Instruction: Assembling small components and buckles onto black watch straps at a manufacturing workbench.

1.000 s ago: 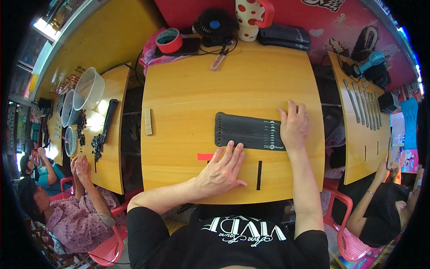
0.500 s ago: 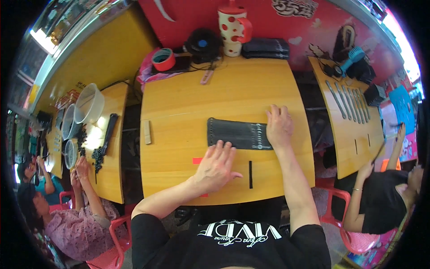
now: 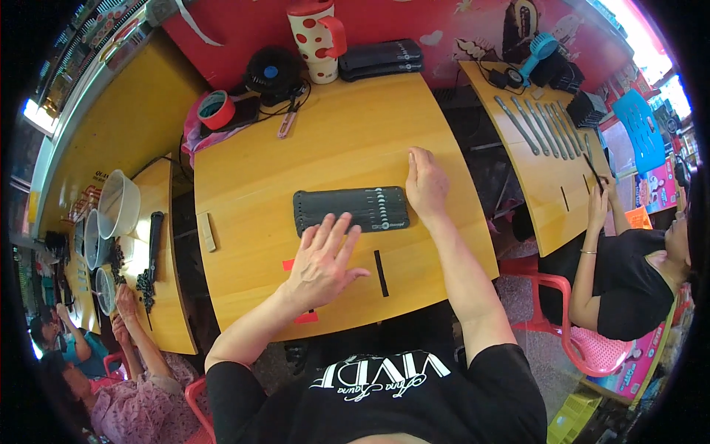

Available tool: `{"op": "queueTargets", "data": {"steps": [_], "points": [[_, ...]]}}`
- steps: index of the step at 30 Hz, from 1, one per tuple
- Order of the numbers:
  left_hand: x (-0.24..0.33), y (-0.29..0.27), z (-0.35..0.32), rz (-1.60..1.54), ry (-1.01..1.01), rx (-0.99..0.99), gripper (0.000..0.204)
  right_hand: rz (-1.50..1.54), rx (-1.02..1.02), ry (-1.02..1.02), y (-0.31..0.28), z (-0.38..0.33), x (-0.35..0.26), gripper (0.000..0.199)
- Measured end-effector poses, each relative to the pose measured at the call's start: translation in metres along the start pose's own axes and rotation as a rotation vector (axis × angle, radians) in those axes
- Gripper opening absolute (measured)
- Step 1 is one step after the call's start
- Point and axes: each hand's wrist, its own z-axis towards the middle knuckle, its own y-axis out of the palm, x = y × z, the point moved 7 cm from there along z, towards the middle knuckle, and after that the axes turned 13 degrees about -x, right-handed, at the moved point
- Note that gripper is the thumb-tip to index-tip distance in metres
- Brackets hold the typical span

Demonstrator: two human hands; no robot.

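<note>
Black tool roll [image 3: 351, 210] lies flat near the middle of the yellow wooden table [image 3: 333, 140], spread out lengthwise, with a row of flat dark pieces in its pockets. At its right end rests the right hand [image 3: 427, 185], palm down with the fingers together and stretched out, pressing the edge and gripping nothing. Left hand [image 3: 322, 260] is at the front edge of the roll, fingers spread wide and open, holding nothing; its fingertips reach over the roll's lower edge. Between the two forearms a thin black strip [image 3: 381, 273] lies on the table, just beside the left thumb. Small red tape marks [image 3: 306, 317] show partly under the left wrist.
</note>
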Motion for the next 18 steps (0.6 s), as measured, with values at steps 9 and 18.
{"op": "queueTargets", "data": {"steps": [9, 18], "points": [[0.003, 0.017, 0.067, -0.077, 0.093, -0.065, 0.074, 0.176, 0.026, 0.063, 0.004, -0.001, 0.012, 0.018], [-0.019, 0.018, 0.095, -0.129, 0.004, -0.029, 0.067, 0.236, 0.044, 0.064, 0.002, 0.003, 0.013, 0.017]]}}
